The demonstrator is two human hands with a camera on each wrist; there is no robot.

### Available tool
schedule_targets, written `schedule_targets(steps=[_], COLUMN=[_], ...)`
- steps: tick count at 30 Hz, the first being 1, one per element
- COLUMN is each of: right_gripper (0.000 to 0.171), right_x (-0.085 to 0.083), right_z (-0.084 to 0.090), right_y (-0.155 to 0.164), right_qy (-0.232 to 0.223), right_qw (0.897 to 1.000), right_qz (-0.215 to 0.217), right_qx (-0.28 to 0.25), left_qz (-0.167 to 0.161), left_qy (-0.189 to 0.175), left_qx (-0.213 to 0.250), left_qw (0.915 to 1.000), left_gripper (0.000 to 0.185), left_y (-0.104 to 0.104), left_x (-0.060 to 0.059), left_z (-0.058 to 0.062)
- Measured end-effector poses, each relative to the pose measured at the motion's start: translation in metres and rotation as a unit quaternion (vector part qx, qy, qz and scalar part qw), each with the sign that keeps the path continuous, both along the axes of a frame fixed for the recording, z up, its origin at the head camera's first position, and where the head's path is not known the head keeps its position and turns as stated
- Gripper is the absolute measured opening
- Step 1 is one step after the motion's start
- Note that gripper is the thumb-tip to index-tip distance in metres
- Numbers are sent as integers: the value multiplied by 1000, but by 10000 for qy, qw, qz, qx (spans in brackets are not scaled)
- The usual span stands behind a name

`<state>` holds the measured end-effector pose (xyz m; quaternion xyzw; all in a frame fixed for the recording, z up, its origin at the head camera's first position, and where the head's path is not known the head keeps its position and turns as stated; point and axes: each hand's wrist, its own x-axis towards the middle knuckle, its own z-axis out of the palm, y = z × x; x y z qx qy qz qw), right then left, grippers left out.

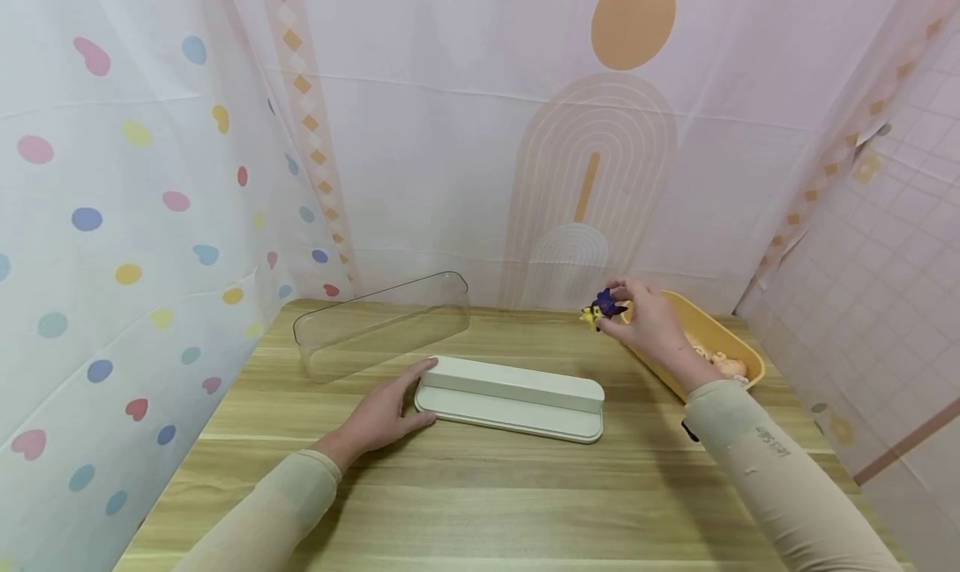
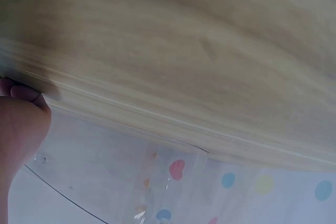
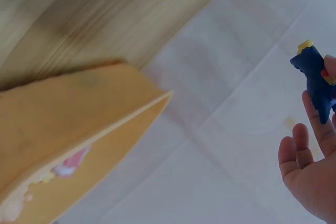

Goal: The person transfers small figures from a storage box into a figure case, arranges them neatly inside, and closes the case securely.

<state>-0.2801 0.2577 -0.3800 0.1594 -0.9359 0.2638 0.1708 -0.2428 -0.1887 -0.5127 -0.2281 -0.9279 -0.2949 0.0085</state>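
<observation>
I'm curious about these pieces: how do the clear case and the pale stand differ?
The clear case is see-through; the pale stand is opaque. The case is walled and hollow; the stand has a raised step. No hand touches the case; the left hand holds the stand's end. Both are long, round-cornered and on the table.

the wood-grain counter [image 1: 480, 501] carries three things: a long transparent cover [image 1: 386, 330] at the back left, a pale stepped base [image 1: 510, 403] lying flat near the middle, and a yellow bin [image 1: 716, 328] at the back right, apart from the base.
</observation>
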Motion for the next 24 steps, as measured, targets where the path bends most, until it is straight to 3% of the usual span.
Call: schedule_targets(steps=[7,24], right_gripper=[54,52], right_x=[5,4], right_z=[-5,-23], right_y=[-29,-108], right_qy=[45,-99], right_qw=[9981,9872], right_qz=[578,1489], right_qx=[-191,555], left_qz=[-4,-8], left_qy=[-56,40], left_qx=[-43,-25], left_qw=[10000,10000], left_gripper=[92,96], left_y=[0,-1], left_x=[1,-3], left_z=[0,-2])
